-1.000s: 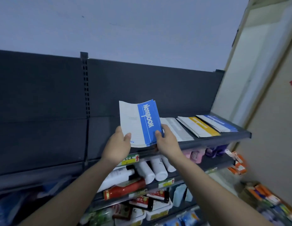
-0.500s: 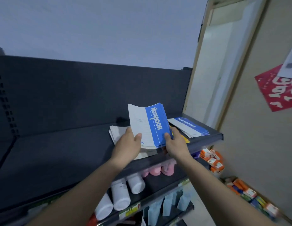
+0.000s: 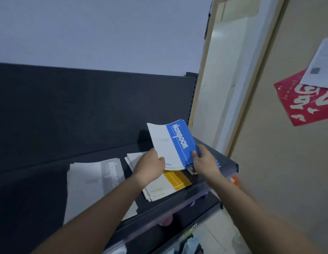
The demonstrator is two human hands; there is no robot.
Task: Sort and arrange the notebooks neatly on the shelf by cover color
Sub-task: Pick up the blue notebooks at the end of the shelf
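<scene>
1. Nearest the camera, 2 bare forearms reach up and away over the front edge of the dark top shelf (image 3: 36,195); beneath it a lower shelf (image 3: 212,200) carries pinkish items too blurred to identify.
2. A grey-banded notebook stack (image 3: 97,182) lies flat near the shelf's front edge, left of the arms, partly covered by the left forearm.
3. Just to its right, a yellow-banded notebook stack (image 3: 170,184) lies flat at the front edge, between the 2 wrists; a white-covered stack (image 3: 134,158) lies behind it, partly hidden by the left hand.
4. The left hand (image 3: 150,166) grasps the lower-left corner of a stack of blue notebooks (image 3: 175,143), thumb pressed on the white part of the top cover.
5. The right hand (image 3: 205,161) clasps the lower-right edge of the same stack, fingers curled over the blue band.
6. The blue notebooks are lifted clear of the shelf above its right end, tilted up toward the camera, their bottom edge over the yellow-banded stack; the cover reads "Notebook".
7. Behind them rises the shelf's dark back panel (image 3: 86,110); beyond the right end stand a cream door frame (image 3: 210,92) and a wall bearing a red poster (image 3: 306,103) and a white sheet (image 3: 322,68).
</scene>
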